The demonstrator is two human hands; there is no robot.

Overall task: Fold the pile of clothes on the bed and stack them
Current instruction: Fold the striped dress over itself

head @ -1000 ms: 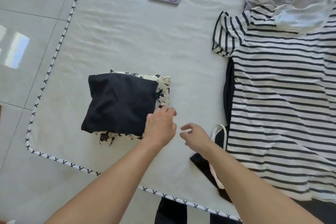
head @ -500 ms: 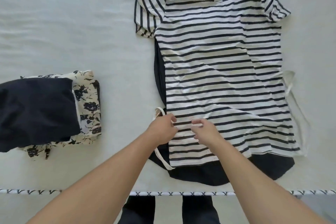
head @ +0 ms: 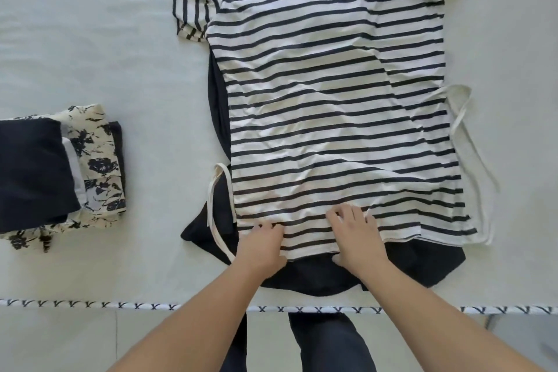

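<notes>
Striped black-and-white cotton T-shirt [head: 338, 106] lies flat at twelve o'clock, soft and light; best gripped at hem corners. Left hand [head: 262, 246] pinches the hem; right hand [head: 356, 235] presses flat, fingers spread.

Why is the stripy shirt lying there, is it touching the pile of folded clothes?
Apart. The head view shows bare bed sheet between the striped shirt and the folded stack.

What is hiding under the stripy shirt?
A black piece of clothing lies under the striped shirt. Its edges peek out at the left side and the bottom. The shirt covers the rest, so what kind of garment it is cannot be told.
</notes>
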